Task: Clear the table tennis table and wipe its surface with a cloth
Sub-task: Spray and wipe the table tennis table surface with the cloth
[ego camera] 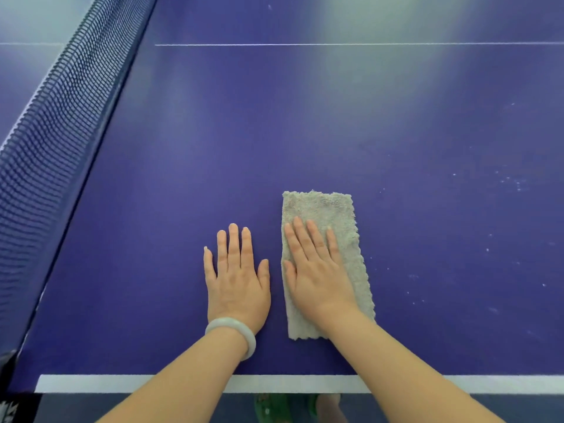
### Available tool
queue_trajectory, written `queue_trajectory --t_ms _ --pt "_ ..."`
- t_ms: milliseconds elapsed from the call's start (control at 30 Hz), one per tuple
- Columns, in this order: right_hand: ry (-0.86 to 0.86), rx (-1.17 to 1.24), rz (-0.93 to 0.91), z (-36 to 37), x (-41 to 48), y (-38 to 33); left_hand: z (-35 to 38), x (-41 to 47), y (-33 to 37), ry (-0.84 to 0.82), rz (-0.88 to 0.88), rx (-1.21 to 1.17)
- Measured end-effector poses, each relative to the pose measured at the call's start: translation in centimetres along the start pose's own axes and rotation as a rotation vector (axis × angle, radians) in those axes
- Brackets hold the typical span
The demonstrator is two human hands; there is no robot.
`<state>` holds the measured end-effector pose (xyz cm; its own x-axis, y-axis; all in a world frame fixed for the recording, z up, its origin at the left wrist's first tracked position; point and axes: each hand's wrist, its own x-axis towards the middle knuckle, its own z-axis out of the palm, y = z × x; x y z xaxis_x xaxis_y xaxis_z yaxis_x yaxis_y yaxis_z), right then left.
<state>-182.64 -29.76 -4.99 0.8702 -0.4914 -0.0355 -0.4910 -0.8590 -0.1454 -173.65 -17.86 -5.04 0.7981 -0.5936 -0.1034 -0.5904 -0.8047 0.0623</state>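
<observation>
A folded grey-beige cloth (335, 215) lies flat on the blue table tennis table (305, 132), near its front edge. My right hand (317, 270) presses flat on the cloth with straight fingers. My left hand (238, 276) rests flat on the bare table surface just left of the cloth, fingers straight and spread; a pale bangle (235, 331) is on that wrist.
The dark net (52, 126) runs along the left side from near to far. A white edge line (137, 383) marks the front rim and a thin white centre line (335, 44) crosses farther off. Small white specks (506, 181) dot the surface at the right.
</observation>
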Motion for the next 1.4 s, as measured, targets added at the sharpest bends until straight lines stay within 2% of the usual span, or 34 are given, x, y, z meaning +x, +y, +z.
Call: queue_trajectory --t_ms 67,133,200,233,333,433,567,667,800,900,1100,1267,1333,1400 --pt "0.000 -0.023 0.074 -0.5 0.3 3.6 -0.1 0.0 0.1 -0.008 -0.005 0.011" --pt "0.013 -0.002 0.323 -0.9 -0.3 6.9 -0.1 0.0 0.1 -0.012 -0.002 0.015" --pt "0.044 -0.015 0.516 -1.2 -2.2 7.3 -0.3 -0.1 0.2 -0.015 0.000 0.015" --pt "0.057 -0.022 0.536 -1.2 -3.3 6.2 -0.3 -0.1 0.2 -0.017 0.000 0.020" --pt "0.028 0.000 0.354 -0.7 -4.6 2.1 -0.4 -0.1 0.2 -0.030 -0.002 0.030" --pt "0.010 0.008 0.168 -0.6 -1.3 1.6 -0.6 -0.1 0.2 -0.030 -0.001 0.027" --pt "-0.022 0.028 0.148 -1.1 -0.3 3.2 -1.0 -0.1 0.4 -0.021 -0.001 0.011" --pt "-0.004 0.022 0.293 -1.3 -4.9 5.6 -1.0 -0.1 0.5 -0.022 -0.009 0.010" --pt "0.043 0.007 0.663 -1.4 -11.6 8.9 -0.8 -0.3 0.4 -0.026 -0.009 0.021" --pt "0.064 0.002 0.790 -1.2 -11.2 7.3 -0.8 -0.4 0.4 -0.020 -0.005 0.020" --pt "0.049 0.014 0.470 -0.2 -4.5 0.2 -0.7 -0.3 0.4 -0.014 -0.013 0.028" --pt "-0.026 0.017 0.266 -0.8 -11.4 2.6 -0.7 -0.3 0.5 -0.004 -0.016 0.016" --pt "0.004 -0.024 0.279 -1.0 -14.8 6.3 -0.8 -0.4 0.5 -0.004 -0.017 0.015" --pt "0.034 -0.047 0.392 -1.4 -16.5 10.2 -0.8 -0.4 0.5 -0.007 -0.018 0.013"
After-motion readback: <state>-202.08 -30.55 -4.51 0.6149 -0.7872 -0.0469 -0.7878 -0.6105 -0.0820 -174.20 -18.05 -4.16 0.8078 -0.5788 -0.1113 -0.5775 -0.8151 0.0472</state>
